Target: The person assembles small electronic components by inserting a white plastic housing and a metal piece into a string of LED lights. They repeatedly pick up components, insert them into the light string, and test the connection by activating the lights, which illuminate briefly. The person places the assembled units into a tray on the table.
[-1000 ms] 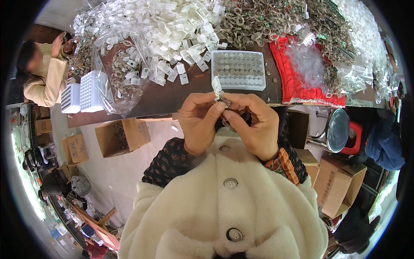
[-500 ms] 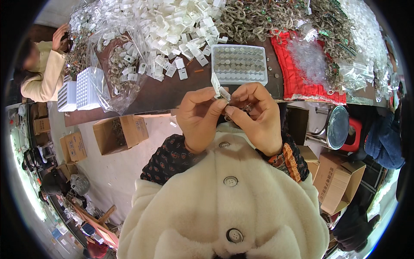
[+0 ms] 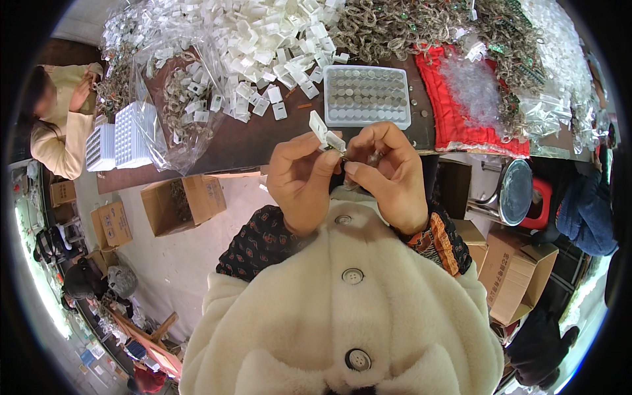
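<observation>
My left hand (image 3: pixel 299 181) pinches a small white plastic battery case (image 3: pixel 318 126) between thumb and forefinger, its lid standing open toward the table. Close against it, my right hand (image 3: pixel 394 184) has thumb and forefinger pressed together at the case's near end. A small coil of thin wire (image 3: pixel 374 158) shows partly inside the right fingers; the rest is hidden. Both hands are held in front of the table edge, above my cream coat. Just beyond them sits a clear plastic tray (image 3: pixel 368 124) with rows of round silvery button cells.
White cases (image 3: pixel 276 46) lie heaped at the back, beside tangled wire bundles (image 3: pixel 388 29). A red quilted cloth (image 3: pixel 438 92) is at right. White foam-like blocks (image 3: pixel 133 135) stand at left, near another person (image 3: pixel 62 138). Cardboard boxes (image 3: pixel 207 197) and a round stool (image 3: pixel 515 191) are below.
The white case has shifted slightly left and tilted, so its open lid leans further left. My hands stay close together. The person at left has lowered a hand.
</observation>
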A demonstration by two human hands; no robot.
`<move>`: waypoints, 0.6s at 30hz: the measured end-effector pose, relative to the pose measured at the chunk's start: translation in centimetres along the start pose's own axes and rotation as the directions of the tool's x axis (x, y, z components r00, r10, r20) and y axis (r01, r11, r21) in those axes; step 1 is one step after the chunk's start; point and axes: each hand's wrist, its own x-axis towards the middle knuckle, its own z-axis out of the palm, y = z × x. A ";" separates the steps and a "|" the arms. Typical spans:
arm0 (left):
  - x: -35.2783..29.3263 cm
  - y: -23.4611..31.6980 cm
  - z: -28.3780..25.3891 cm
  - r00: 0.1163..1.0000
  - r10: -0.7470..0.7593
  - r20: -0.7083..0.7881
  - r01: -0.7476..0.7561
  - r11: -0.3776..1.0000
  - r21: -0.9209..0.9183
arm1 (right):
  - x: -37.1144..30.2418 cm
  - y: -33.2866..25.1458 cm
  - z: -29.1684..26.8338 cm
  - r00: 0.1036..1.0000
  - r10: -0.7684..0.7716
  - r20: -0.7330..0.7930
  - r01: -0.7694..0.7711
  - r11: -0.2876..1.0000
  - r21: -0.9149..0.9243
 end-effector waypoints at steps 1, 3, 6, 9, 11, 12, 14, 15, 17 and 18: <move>0.0 -0.1 0.0 1.000 0.001 -0.007 -0.001 0.999 0.051 | 0.0 0.0 0.1 1.000 -0.014 0.013 0.015 1.000 -0.012; 0.1 -0.1 0.0 1.000 0.014 0.014 -0.014 1.000 -0.001 | 0.1 0.0 0.3 0.999 0.017 -0.027 -0.018 0.999 -0.030; 0.0 -0.2 -0.1 0.999 0.024 0.026 -0.023 0.999 -0.025 | 0.2 0.0 0.6 0.999 0.014 -0.042 -0.016 0.999 -0.034; -0.1 -0.2 -0.1 1.000 0.020 0.015 -0.020 0.999 -0.036 | 0.2 0.1 0.7 0.998 0.019 -0.053 -0.021 0.999 -0.044; -0.2 -0.3 -0.1 1.000 0.012 0.011 -0.011 0.998 -0.058 | 0.2 0.2 0.7 0.998 0.017 -0.053 -0.019 0.999 -0.043; -0.2 -0.3 -0.1 1.000 0.007 0.011 -0.006 0.997 -0.073 | 0.2 0.2 0.7 0.999 0.011 -0.047 -0.013 0.999 -0.035; -0.3 -0.2 0.0 1.000 -0.008 0.012 0.009 0.996 -0.084 | 0.2 0.3 0.7 0.999 -0.015 -0.052 0.014 1.000 -0.028; -0.3 -0.2 0.0 1.000 -0.018 0.013 0.019 0.997 -0.079 | 0.2 0.4 0.8 0.997 -0.036 -0.064 0.034 0.999 -0.028; -0.3 -0.1 0.0 1.000 -0.005 0.020 0.006 0.999 -0.041 | 0.1 0.4 0.9 0.991 -0.101 -0.086 0.092 0.991 -0.100; -0.3 -0.1 -0.1 0.999 0.017 0.027 -0.017 1.000 -0.007 | 0.0 0.4 1.0 0.985 -0.145 -0.093 0.128 0.977 -0.171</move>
